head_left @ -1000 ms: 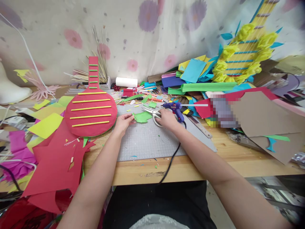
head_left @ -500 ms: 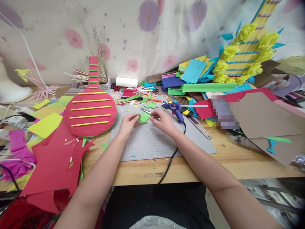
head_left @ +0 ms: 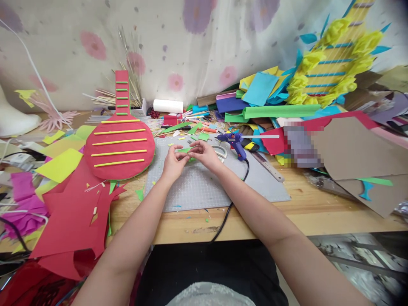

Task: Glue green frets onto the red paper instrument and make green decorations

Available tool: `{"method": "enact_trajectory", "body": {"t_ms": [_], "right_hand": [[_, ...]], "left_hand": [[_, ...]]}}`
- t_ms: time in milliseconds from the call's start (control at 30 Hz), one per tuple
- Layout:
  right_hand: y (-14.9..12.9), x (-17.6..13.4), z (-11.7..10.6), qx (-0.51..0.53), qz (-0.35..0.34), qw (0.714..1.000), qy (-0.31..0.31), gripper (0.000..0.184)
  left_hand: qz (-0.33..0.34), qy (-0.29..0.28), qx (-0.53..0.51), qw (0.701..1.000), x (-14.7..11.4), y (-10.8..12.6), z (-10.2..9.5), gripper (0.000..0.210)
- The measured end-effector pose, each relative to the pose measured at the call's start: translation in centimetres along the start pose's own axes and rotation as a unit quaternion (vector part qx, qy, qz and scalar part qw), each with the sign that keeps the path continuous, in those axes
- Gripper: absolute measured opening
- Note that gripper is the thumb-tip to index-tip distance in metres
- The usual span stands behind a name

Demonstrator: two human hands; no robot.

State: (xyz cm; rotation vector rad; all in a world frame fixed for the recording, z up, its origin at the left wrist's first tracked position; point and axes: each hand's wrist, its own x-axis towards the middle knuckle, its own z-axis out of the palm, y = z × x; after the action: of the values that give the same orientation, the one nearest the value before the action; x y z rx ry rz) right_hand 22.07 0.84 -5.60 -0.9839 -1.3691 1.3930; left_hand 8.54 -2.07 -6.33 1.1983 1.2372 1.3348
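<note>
Over the grey cutting mat [head_left: 197, 191], my left hand [head_left: 174, 163] and my right hand [head_left: 204, 155] meet, fingertips close together. Both are closed on a small piece of green paper [head_left: 184, 150], mostly hidden by the fingers. Just behind my right hand lie scissors [head_left: 220, 152] with pale handles, their blades covered by the hand. A purple glue gun [head_left: 235, 143] with a white glue stick in its back rests to the right on the mat, its black cord [head_left: 227, 216] running down under my right forearm.
A red paper guitar shape [head_left: 121, 148] with yellow strips lies left, near red paper sheets [head_left: 73, 212]. A metal ruler [head_left: 268, 166] sits at the mat's right. Brown cardboard [head_left: 353, 157] is at the right, and a yellow guitar shape with paper flowers [head_left: 334, 63] stands behind.
My hands have come together, and the green paper now shows less between them. The scissors' handles have come into view behind my right hand. The view has shifted slightly.
</note>
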Motion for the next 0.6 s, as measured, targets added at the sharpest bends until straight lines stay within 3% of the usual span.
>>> {"method": "enact_trajectory", "body": {"t_ms": [333, 600], "right_hand": [[0.6, -0.1, -0.2, 0.089, 0.020, 0.995, 0.032, 0.043], [0.5, -0.5, 0.2, 0.047, 0.007, 0.999, 0.027, 0.045]], "left_hand": [[-0.074, 0.007, -0.074, 0.994, -0.4, 1.0, 0.6, 0.048], [-0.081, 0.027, -0.080, 0.993, -0.5, 1.3, 0.6, 0.045]]}}
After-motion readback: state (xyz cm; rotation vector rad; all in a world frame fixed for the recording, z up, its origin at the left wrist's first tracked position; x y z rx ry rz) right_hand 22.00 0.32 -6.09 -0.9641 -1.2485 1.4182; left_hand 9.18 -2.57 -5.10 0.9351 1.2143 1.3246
